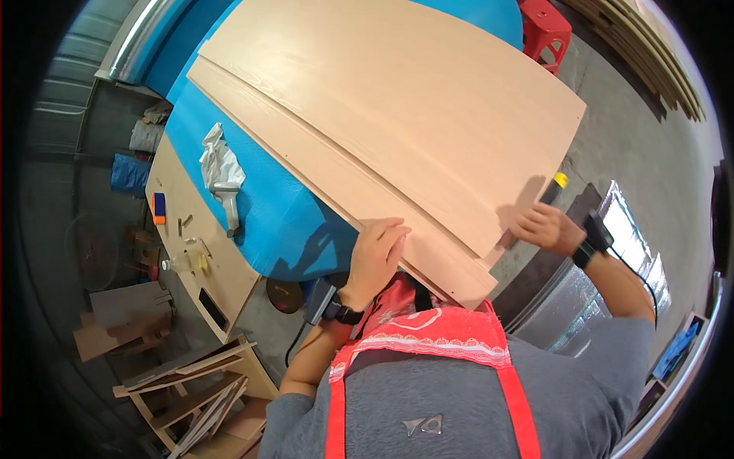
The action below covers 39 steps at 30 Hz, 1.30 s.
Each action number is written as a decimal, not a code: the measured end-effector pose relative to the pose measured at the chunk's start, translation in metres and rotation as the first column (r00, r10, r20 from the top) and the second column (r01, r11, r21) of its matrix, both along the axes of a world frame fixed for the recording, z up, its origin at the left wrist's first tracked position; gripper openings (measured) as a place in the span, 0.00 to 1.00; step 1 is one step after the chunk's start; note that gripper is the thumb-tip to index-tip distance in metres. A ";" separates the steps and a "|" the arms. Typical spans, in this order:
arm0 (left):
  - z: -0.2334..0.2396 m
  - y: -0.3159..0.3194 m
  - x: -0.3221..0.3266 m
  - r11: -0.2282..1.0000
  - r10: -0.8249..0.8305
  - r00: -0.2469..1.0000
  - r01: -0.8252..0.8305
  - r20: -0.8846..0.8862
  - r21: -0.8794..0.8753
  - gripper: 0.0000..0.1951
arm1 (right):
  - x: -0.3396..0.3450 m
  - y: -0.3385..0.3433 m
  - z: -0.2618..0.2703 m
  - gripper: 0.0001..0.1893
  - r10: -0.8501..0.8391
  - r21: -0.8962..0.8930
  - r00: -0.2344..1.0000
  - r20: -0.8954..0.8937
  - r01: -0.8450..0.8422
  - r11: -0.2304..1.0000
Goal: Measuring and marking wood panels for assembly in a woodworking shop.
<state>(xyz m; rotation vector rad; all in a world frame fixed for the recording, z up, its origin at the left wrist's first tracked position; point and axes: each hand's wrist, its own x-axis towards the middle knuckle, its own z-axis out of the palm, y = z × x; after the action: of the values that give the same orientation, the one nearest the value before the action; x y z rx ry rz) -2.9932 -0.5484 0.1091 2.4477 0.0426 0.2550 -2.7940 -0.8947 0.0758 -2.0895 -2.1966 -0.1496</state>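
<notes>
A large pale wood panel [373,97] lies across a blue-covered work surface. Along its near left side runs a long narrow wooden board [298,172], with a dark groove between the two. My left hand [375,261] is laid over the outer edge of the narrow board, fingers on its top face; its thumb is hidden. At the panel's right edge is my right hand [539,226], its fingers curled. Something small and brownish shows below these fingers, but I cannot make out whether it is held. Just beyond that hand a yellow-tipped dark object [559,182] sticks out.
On the blue covering [269,212] lie a grey handheld scanner [226,206] and crumpled white plastic [221,155]. A side table [229,287] bears a bottle [186,262] and a phone [213,308]. Wood offcuts fill a rack [200,396]. A red stool [545,28] stands beyond the panel.
</notes>
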 end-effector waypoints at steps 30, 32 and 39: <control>-0.055 -0.034 0.073 0.892 -0.087 0.988 0.133 -0.124 0.432 0.30 | -0.047 0.016 -0.007 0.07 -0.803 0.094 0.545 -0.239 0.837 0.540; -0.061 -0.034 0.069 0.883 -0.064 0.989 0.117 -0.130 0.455 0.29 | -0.053 0.018 -0.013 0.06 -0.776 0.036 0.594 -0.210 0.798 0.601; -0.069 -0.019 0.033 0.869 0.195 0.976 -0.125 -0.100 0.479 0.30 | -0.102 -0.007 0.014 0.08 -0.680 -0.051 0.625 -0.383 0.721 0.691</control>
<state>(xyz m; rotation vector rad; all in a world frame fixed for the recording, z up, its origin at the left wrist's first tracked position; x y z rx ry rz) -2.9603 -0.5672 0.0400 2.9524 0.2807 0.1717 -2.8963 -0.9013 0.0896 -2.5299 -1.0331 0.0741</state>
